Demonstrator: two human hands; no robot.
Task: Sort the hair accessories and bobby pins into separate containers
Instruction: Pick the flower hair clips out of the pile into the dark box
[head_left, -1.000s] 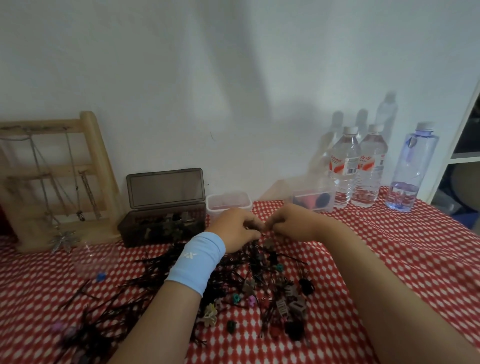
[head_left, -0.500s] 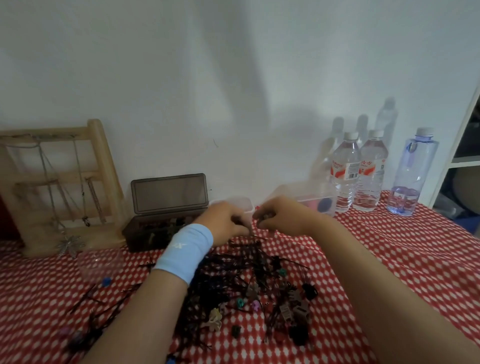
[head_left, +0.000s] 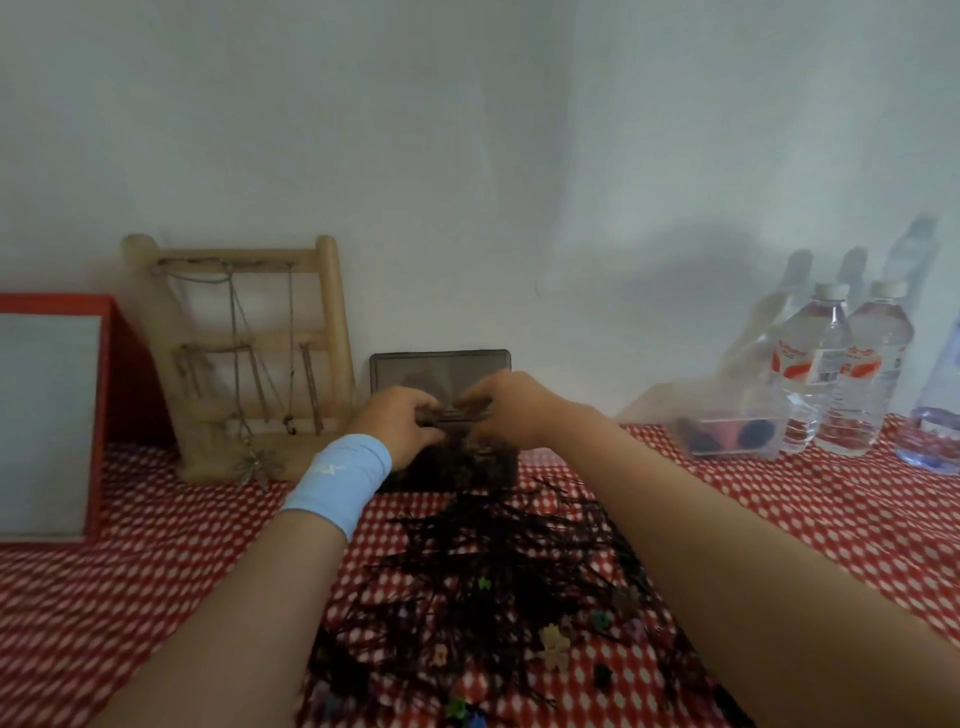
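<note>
Bobby pins (head_left: 493, 551): black heap on the red-checked tabletop (head_left: 156, 545), just in front of the dark box (head_left: 457, 467).
Small clips (head_left: 555, 636): coloured, scattered through the heap's near side.
Dark box: lid raised, by the wall.
Hands: left hand (head_left: 397, 421) and right hand (head_left: 511, 410) above the box, fingers curled, tips nearly meeting; too blurred to tell whether they hold anything.
Clear container (head_left: 727, 436): right, beside water bottles (head_left: 815, 364).

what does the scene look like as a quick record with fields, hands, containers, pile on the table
left hand: fingers curled, above the dark box
right hand: fingers curled, fingertips near the left's; any held item too blurred
lid: open, upright
bobby pins: black heap on the tablecloth, in front of the box
small clips: scattered at the heap's near edge
clear container: right of the box, red and dark items inside
</note>
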